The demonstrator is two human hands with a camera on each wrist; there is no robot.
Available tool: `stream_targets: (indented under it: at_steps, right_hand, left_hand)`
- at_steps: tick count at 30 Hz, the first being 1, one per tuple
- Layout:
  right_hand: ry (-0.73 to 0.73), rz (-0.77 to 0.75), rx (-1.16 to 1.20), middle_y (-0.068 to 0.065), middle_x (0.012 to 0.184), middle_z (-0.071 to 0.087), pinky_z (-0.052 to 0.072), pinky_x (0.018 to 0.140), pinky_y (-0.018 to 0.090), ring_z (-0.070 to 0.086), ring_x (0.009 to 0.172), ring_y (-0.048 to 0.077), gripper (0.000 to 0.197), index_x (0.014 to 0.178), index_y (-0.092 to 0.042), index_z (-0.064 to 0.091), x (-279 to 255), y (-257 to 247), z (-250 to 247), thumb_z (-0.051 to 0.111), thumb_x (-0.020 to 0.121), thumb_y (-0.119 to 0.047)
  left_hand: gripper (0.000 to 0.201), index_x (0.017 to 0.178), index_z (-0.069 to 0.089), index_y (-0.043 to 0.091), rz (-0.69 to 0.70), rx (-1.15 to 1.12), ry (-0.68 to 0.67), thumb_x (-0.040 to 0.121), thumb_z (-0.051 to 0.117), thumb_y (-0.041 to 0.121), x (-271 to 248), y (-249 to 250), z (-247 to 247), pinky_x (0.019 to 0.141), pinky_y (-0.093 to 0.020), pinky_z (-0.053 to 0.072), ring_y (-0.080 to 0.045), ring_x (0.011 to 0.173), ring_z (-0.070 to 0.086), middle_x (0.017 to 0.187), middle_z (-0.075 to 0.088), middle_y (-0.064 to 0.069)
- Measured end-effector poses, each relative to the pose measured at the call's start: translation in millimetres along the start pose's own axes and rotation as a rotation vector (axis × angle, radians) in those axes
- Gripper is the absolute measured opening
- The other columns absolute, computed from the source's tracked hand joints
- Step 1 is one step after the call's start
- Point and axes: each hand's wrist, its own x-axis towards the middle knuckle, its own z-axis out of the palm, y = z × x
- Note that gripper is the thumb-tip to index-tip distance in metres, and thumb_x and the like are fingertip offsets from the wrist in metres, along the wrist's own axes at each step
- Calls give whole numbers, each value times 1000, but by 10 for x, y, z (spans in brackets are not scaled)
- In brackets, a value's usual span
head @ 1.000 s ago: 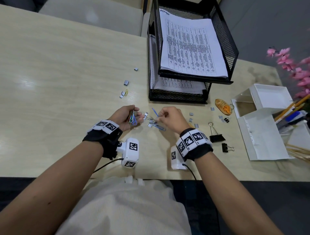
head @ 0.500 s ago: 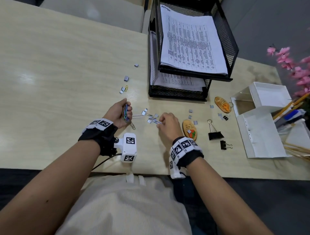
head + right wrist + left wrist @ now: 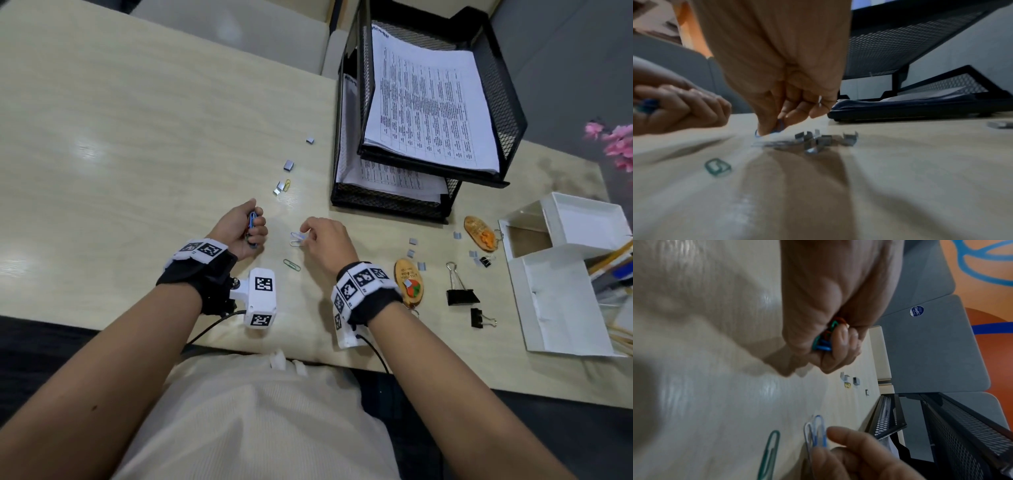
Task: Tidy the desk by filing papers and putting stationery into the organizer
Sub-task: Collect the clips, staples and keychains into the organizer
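Head view: left hand (image 3: 241, 230) fisted round paper clip bunch (image 3: 252, 222); right hand (image 3: 325, 241) pinching blue and white clips (image 3: 297, 238), long axis left-right, on tabletop (image 3: 137, 137)

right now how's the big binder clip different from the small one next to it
The big binder clip has a wider black body than the small binder clip. The big one's wire handles point away from the person, toward the paper tray; the small one's handles point right, toward the white organizer. Both are black with silver handles and lie untouched on the desk.
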Motion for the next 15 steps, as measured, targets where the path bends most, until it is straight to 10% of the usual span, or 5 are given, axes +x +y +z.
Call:
stream_targets:
  at_steps: [9,15]
  right_hand:
    - [-103,-82,-316,12,108,57,33,92,40,46,107,30,12,95,-9,57,2,-15,32,47,87,-6]
    - [49,65,285,3,75,56,35,65,23,51,77,21,16,74,-17,51,124,-269,-78,63,81,-8]
  left_hand:
    - [38,64,37,17,22,-45,56,99,32,31,46,41,-198,26,-12,22,-6,25,33,34,39,6]
    - [41,70,46,9,44,-71,23,100,30,32,97,-47,-12,44,-18,51,-16,37,60,41,58,-5]
